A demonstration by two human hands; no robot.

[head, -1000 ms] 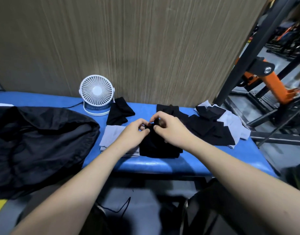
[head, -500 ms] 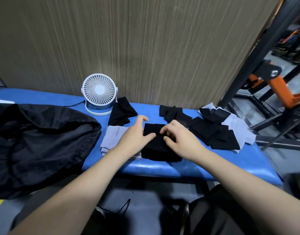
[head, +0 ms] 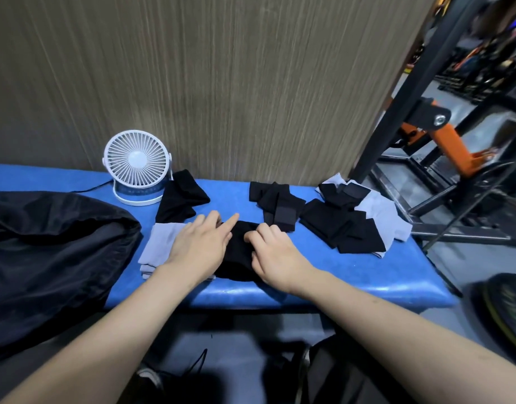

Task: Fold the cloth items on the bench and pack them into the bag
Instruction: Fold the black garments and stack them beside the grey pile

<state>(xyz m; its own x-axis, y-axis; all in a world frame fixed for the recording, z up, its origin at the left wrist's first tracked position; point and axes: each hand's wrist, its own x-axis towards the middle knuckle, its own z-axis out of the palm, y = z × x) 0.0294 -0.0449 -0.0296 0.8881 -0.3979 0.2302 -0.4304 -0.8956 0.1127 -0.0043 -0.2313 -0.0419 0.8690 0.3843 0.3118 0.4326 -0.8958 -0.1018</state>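
Black cloth folded flat under both hands.

Blue padded vinyl surface; large black fabric bag; black folded cloth; light grey folded cloth stack; white round ribbed desk fan; vertically streaked brown-grey wall panel; orange-and-black metal frame.

The black bag runs off the left edge, its opening not visible. The left hand and right hand cover much of the black cloth, hiding its folds. The rack at right is blurred and cropped.
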